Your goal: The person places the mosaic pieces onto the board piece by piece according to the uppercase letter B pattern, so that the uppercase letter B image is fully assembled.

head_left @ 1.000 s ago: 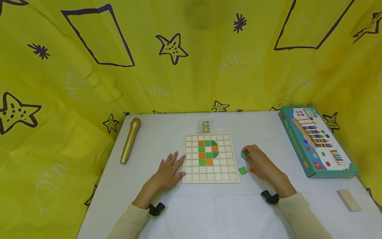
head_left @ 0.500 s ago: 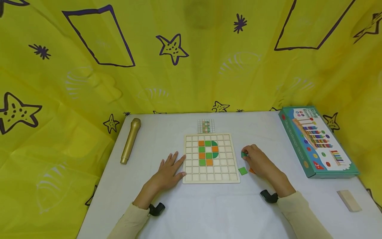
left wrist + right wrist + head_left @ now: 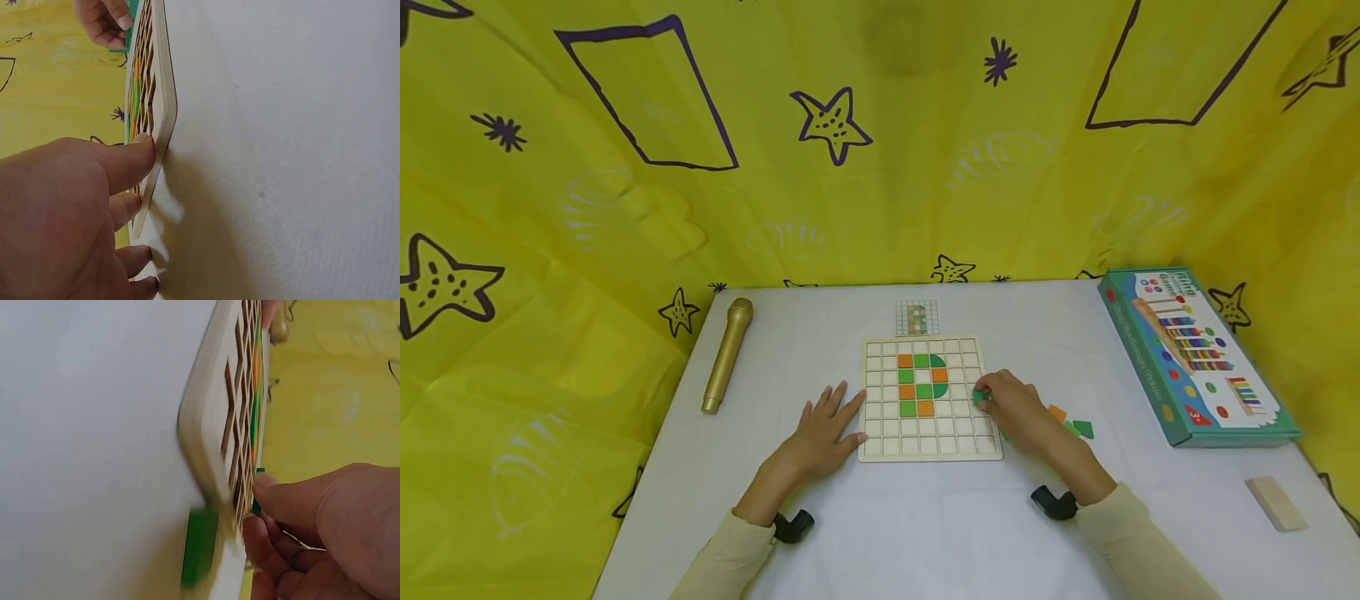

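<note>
A wooden grid board (image 3: 880,447) lies mid-table, with orange and green tiles (image 3: 907,376) set in it in a P shape. My left hand (image 3: 816,437) is spread flat beside it, thumb and fingertips on its left edge. In the left wrist view the thumb (image 3: 134,164) presses on the rim. Between thumb and fingers, my right hand (image 3: 1018,412) pinches a dark green tile (image 3: 979,396) over the board's right edge. The right wrist view shows that tile partly covered by the fingers. Below it, a green square tile (image 3: 200,547) lies by the board's corner.
Loose orange (image 3: 1057,413) and green tiles (image 3: 1083,429) lie right of the board, partly behind the right hand. A pattern card (image 3: 917,317) is at the board's far edge. Around stand a gold microphone (image 3: 727,356), a toy box (image 3: 1206,367) and a wooden block (image 3: 1276,503).
My right hand has moved left with the dark green tile, from the table to the board's right edge, uncovering loose tiles behind it. The left hand has stayed put.
</note>
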### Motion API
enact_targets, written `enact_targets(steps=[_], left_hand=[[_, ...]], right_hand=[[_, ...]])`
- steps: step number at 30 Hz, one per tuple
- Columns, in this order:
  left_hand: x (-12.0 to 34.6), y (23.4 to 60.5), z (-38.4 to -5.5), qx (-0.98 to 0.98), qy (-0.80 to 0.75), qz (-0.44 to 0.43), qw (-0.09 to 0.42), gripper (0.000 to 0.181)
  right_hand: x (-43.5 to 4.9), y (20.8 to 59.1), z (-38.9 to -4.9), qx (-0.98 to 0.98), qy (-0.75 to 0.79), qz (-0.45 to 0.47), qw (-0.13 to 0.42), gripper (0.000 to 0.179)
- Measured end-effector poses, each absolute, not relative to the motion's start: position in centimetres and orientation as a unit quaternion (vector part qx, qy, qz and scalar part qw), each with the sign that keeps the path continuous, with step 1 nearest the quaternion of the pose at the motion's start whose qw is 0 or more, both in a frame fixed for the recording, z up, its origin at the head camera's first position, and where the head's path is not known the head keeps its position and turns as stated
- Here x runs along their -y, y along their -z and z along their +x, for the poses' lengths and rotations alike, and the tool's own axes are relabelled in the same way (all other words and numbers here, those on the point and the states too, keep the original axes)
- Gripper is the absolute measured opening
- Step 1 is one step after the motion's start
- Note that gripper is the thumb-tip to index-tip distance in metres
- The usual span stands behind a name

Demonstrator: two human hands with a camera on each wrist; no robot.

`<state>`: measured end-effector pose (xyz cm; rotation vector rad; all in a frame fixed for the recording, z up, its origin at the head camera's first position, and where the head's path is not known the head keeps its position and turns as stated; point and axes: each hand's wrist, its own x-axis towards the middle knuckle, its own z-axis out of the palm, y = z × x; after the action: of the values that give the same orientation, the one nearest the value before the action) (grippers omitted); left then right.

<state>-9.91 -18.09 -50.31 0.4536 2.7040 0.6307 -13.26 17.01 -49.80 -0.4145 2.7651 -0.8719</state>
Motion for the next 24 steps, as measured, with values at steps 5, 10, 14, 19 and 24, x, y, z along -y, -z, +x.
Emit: enact_targets(steps=[5, 10, 14, 19, 24], left_hand=[[18.1, 50.5, -9.9, -0.949, -0.219, 0.156, 0.164, 0.068], [18.0, 50.6, -10.0, -0.950, -0.215, 0.153, 0.165, 0.068], [18.0, 50.6, -10.0, -0.950, -0.214, 0.152, 0.166, 0.068], [18.0, 50.5, -10.0, -0.950, -0.214, 0.153, 0.165, 0.068], [18.0, 50.5, -9.9, -0.950, -0.216, 0.153, 0.164, 0.068]], right_hand=[[-14.3, 50.5, -12.5, -0.938, 0.295, -0.156, 0.098, 0.021], [-12.6, 50.8, -12.0, -0.943, 0.283, -0.158, 0.078, 0.023], [-11.9, 50.8, -11.8, -0.947, 0.275, -0.154, 0.061, 0.023], [-11.3, 50.8, -11.8, -0.948, 0.272, -0.155, 0.057, 0.025], [-11.0, 50.7, -11.8, -0.948, 0.269, -0.157, 0.055, 0.028]])
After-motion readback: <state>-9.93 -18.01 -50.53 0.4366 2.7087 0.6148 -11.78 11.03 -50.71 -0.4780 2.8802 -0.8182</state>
